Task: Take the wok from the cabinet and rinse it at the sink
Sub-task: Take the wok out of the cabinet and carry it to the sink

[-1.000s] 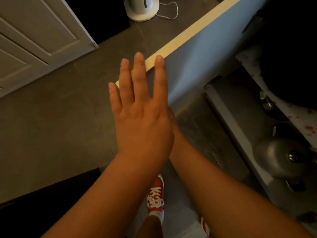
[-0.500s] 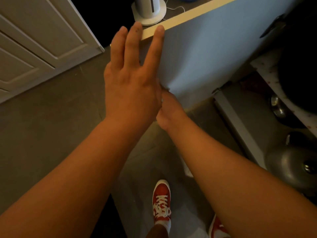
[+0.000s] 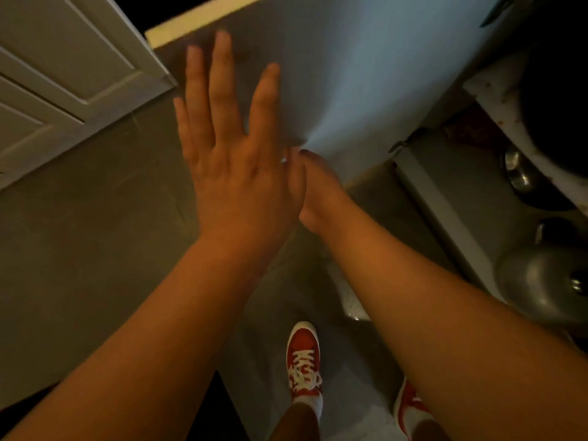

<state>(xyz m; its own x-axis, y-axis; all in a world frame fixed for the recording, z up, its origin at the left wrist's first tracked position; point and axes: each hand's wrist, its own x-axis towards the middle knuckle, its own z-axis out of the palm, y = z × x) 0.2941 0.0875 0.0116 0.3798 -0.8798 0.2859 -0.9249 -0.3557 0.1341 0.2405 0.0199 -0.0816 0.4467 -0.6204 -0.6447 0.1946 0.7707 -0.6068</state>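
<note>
The grey cabinet door (image 3: 366, 74) stands swung out in front of me. My left hand (image 3: 229, 154) lies flat against its face, fingers spread, holding nothing. My right hand (image 3: 318, 192) is curled at the door's lower corner, its fingers mostly hidden behind the left hand and the door edge. A large dark round pan, probably the wok (image 3: 560, 106), sits on the speckled white upper shelf (image 3: 490, 87) inside the cabinet at the top right, apart from both hands.
On the lower shelf (image 3: 451, 198) are a small shiny metal bowl (image 3: 517, 168) and a grey domed lid with a knob (image 3: 541, 288). A white panelled door (image 3: 63, 90) is at the left. My red shoes (image 3: 304, 361) stand on the grey floor.
The cabinet door has swung so more of its face shows. My left hand went from the door's top edge onto its face. My right hand stayed at the lower corner.
</note>
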